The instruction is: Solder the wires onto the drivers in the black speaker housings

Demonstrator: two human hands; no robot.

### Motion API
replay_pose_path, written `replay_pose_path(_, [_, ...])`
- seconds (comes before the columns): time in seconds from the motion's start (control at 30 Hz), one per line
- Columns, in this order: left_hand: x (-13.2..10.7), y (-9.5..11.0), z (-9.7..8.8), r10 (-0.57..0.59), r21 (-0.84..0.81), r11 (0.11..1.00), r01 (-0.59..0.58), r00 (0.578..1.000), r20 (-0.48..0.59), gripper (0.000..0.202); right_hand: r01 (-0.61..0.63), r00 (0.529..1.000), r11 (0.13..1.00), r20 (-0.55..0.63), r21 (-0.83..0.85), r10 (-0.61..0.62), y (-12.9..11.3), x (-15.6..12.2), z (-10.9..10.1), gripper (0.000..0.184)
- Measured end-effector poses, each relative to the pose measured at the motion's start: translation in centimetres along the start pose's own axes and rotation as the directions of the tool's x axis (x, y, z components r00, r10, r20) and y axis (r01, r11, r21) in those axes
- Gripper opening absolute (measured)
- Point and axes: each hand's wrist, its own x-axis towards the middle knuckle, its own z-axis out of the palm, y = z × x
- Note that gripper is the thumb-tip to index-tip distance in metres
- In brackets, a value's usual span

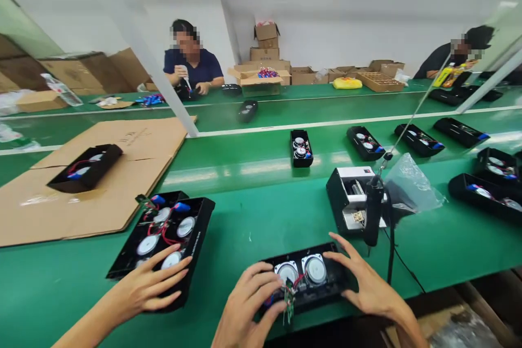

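As a long black plastic casing (316,294) lay slightly angled on the smooth green worktop (232,244), close to its near edge, both bare hands were at work there! Over its left end sat the left hand (250,304), fingers curved, thumb set apart below them, right at a small green circuit board (289,302); whether those fingertips actually pinched the board was impossible to make out. Across at the other end, the right hand (365,280) was spread wide, fingertips at the far side by one of two round silver-white speakers (316,270), thumb down at the near side. Thin red wires (299,281) showed between board and speakers. Off to the left, a co-worker's hand (153,285), fingers fanned, lay across a neighbouring black casing (199,236); beyond the right hand hung a black electric screwdriver (373,212), before a boxy silver-and-black machine (349,198).
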Motion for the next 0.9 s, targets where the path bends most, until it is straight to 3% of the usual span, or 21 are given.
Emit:
replay_pose_path(0.07, [0.0, 1.4, 2.3, 0.001, -0.029, 1.000, 0.001, 0.998, 0.059, 0.036, -0.041, 0.998, 0.998, -0.057, -0.051, 0.038, -0.8, -0.7, -0.7, 0.076])
replay_pose_path(0.13, [-0.3, 3.8, 5.2, 0.030, -0.072, 0.997, -0.020, 0.989, 0.145, 0.034, 0.020, 0.995, 0.997, -0.099, -0.078, -0.028, -2.3, -1.2, 0.1, 0.062])
replay_pose_path(0.23, [-0.4, 7.1, 8.6, 0.129, -0.160, 0.983, -0.088, 0.955, 0.267, 0.031, 0.178, 0.979, 0.979, -0.080, -0.099, -0.187, -5.1, -1.0, 2.9, 0.050])
replay_pose_path(0.33, [0.2, 8.6, 9.7, 0.238, -0.300, 0.945, -0.132, 0.905, 0.352, 0.018, 0.268, 0.951, 0.959, -0.132, -0.093, -0.278, -7.4, 0.2, 6.2, 0.041])
replay_pose_path(0.4, [0.5, 8.7, 9.7, 0.248, -0.362, 0.924, -0.120, 0.910, 0.333, 0.018, 0.335, 0.911, 0.939, -0.227, -0.082, -0.345, -8.1, 1.3, 7.7, 0.031])
replay_pose_path(0.47, [0.4, 8.4, 9.6, 0.186, -0.359, 0.929, -0.087, 0.949, 0.253, 0.021, 0.365, 0.874, 0.930, -0.329, -0.044, -0.358, -8.1, 2.4, 8.4, 0.025])
replay_pose_path(0.6, [-0.3, 7.6, 9.4, 0.145, -0.300, 0.947, -0.114, 0.986, 0.084, 0.028, 0.272, 0.877, 0.954, -0.439, 0.125, -0.193, -7.8, 3.9, 7.5, 0.019])
replay_pose_path(0.67, [-0.6, 7.4, 9.2, 0.233, -0.253, 0.945, -0.205, 0.969, 0.083, 0.022, 0.290, 0.897, 0.950, -0.379, 0.116, -0.228, -7.9, 4.0, 6.6, 0.015])
replay_pose_path(0.73, [-0.7, 7.5, 9.0, 0.330, -0.201, 0.932, -0.303, 0.936, 0.120, 0.022, 0.351, 0.911, 0.936, -0.241, 0.020, -0.336, -8.1, 3.6, 5.6, 0.016])
replay_pose_path(0.8, [-0.8, 7.8, 9.1, 0.393, -0.160, 0.915, -0.370, 0.907, 0.153, 0.034, 0.383, 0.916, 0.917, -0.084, -0.108, -0.393, -8.5, 2.9, 4.8, 0.019])
replay_pose_path(0.9, [-1.1, 8.6, 9.4, 0.413, -0.108, 0.911, -0.399, 0.886, 0.212, 0.052, 0.375, 0.927, 0.883, 0.086, -0.284, -0.366, -8.8, 2.1, 3.7, 0.027])
